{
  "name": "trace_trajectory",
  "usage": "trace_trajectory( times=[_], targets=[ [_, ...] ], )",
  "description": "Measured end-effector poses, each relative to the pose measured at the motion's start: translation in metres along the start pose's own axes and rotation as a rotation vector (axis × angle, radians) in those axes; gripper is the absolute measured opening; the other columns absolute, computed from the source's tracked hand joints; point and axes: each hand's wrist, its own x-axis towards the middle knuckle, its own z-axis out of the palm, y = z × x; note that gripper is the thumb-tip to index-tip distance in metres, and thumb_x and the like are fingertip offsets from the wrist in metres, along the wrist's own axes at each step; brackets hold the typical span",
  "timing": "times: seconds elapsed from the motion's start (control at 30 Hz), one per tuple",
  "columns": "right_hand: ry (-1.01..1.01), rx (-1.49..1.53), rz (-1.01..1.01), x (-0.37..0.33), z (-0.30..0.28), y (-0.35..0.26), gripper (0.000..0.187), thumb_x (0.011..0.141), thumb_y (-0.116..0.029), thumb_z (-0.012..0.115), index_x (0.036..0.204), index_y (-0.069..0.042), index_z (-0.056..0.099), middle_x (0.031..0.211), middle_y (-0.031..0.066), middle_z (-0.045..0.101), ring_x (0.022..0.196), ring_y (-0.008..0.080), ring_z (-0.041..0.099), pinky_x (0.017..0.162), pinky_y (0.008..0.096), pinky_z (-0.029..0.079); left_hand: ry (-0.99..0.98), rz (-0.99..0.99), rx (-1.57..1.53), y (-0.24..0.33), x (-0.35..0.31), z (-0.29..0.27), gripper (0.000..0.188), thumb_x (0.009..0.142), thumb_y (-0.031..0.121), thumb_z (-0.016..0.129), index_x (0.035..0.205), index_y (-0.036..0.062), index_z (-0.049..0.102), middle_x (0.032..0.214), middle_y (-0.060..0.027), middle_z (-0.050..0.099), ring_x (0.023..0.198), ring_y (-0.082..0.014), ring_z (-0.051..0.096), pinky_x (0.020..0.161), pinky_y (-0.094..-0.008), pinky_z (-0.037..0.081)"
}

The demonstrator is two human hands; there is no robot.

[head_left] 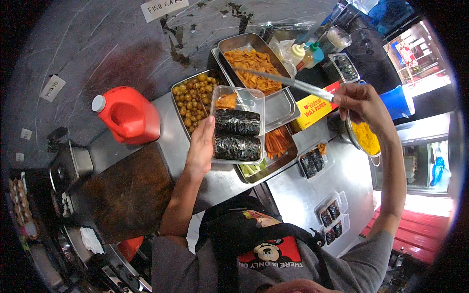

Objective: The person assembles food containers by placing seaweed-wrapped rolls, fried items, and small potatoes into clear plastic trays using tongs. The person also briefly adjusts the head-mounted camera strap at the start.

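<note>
My left hand (199, 149) grips a clear plastic container (264, 110) from its left side. Two seaweed-wrapped rolls (237, 122) lie in it side by side, with an orange slice (226, 101) at the far end. Raised at the right, my right hand (360, 100) pinches the end of a long, slim metal utensil (305, 87) with a ridged handle. Its far end reaches over a steel tray (226, 43) of orange, sauce-coated slices (254, 68) and blurs against them, so its tip cannot be made out.
A tray of small brown potatoes (188, 100) sits left of the container, carrot strips (278, 142) nearer. A yellow wax paper box (316, 108) and bowl of yellow food (366, 136) stand right. Packed containers (312, 162) lie nearer. A red jug (128, 115) and cutting board (127, 193) are left.
</note>
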Motion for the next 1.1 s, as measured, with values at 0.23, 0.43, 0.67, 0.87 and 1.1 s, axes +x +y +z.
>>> trace_trajectory(
  times=[0.23,0.43,0.67,0.87,1.1],
  targets=[
    [-0.07,-0.111,-0.033,-0.019,0.03,0.016,0.018,0.091,-0.019,0.064,0.093,-0.002,0.068,0.06,-0.001,0.057,0.045,0.003,0.045,0.04,0.0199,0.032,-0.083,-0.018,-0.041,-0.009,-0.005,0.007,0.042,0.103,0.033,0.042,0.118,-0.0027,0.056,0.108,-0.0051,0.059,0.1,-0.0117,0.051,0.092,-0.0258,0.039],
    [-0.106,-0.227,-0.01,-0.032,0.022,0.013,0.022,0.09,-0.021,0.064,0.093,0.001,0.069,0.062,0.0027,0.061,0.053,0.0068,0.054,0.051,0.0254,0.04,-0.075,0.017,-0.04,-0.01,-0.011,0.01,0.042,0.103,0.033,0.041,0.119,-0.0035,0.055,0.108,-0.0058,0.059,0.101,-0.0115,0.051,0.092,-0.0258,0.039],
    [0.018,-0.198,0.044,-0.052,0.009,-0.012,0.021,0.089,-0.02,0.066,0.092,0.0,0.069,0.064,0.0023,0.061,0.054,0.0075,0.055,0.053,0.025,0.042,-0.028,0.006,0.008,-0.012,-0.013,0.004,0.043,0.104,0.033,0.039,0.121,-0.0032,0.054,0.108,-0.0064,0.059,0.102,-0.0118,0.051,0.093,-0.0262,0.039],
    [-0.058,-0.293,-0.073,-0.035,0.027,0.009,0.021,0.089,-0.021,0.065,0.09,0.0,0.069,0.06,0.0016,0.06,0.054,0.0081,0.055,0.053,0.0264,0.043,-0.086,0.017,0.019,-0.003,-0.021,0.008,0.041,0.103,0.031,0.042,0.119,-0.0034,0.055,0.112,-0.0085,0.06,0.104,-0.0138,0.055,0.094,-0.0282,0.042],
    [0.092,-0.287,-0.016,-0.036,0.006,0.002,0.024,0.09,-0.023,0.064,0.09,0.001,0.069,0.062,0.0039,0.063,0.054,0.0101,0.058,0.052,0.0278,0.044,-0.095,-0.008,-0.168,-0.014,-0.017,-0.015,0.041,0.104,0.031,0.04,0.118,-0.0046,0.055,0.108,-0.0081,0.061,0.099,-0.0127,0.056,0.089,-0.0267,0.044]
  ],
)
